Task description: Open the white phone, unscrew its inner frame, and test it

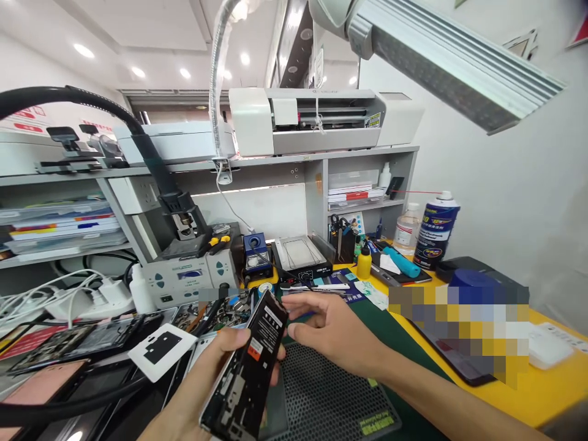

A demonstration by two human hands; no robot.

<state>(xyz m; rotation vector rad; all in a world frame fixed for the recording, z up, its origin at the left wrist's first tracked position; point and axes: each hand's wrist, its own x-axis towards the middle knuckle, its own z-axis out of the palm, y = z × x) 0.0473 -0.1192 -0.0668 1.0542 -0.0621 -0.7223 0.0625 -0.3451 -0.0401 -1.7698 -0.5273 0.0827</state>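
Note:
My left hand is closed around an opened smartphone, tilted with its inner side towards me. A black battery with white print and an orange label shows inside it, with metal brackets and small parts at the lower end. My right hand is at the phone's upper right edge. Its index fingertip is at that edge, and the thumb is apart from the index finger; whether they touch the phone I cannot tell. Below both hands lies a black perforated mat on a green work mat.
Phone parts and a white card crowd the left. Behind stand a grey rework station, a hot plate and a yellow bottle. A spray can is at right, near a dark phone. A lamp hangs overhead.

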